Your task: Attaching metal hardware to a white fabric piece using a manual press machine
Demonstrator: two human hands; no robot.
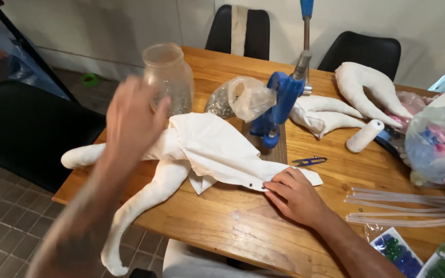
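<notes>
Head view: a long wooden table (222, 226) carries a white stuffed-fabric figure with long limbs (181, 154), draped over the near left edge. The right hand (297, 195) lies flat with fingers pressing the garment's hem near a small dark snap. The left hand (132, 118), blurred and spread open with nothing in it, hovers above the figure just before a clear glass jar of small metal pieces (168, 77). Behind the cloth stands a blue hand press (279, 105); small blue-handled snips (309, 161) lie just beside its board.

white cloth garment (217, 146) | limp, spread flat on counter (233, 226) | stuffed limbs overhanging near edge | hem pinned down, snap studs seen
</notes>
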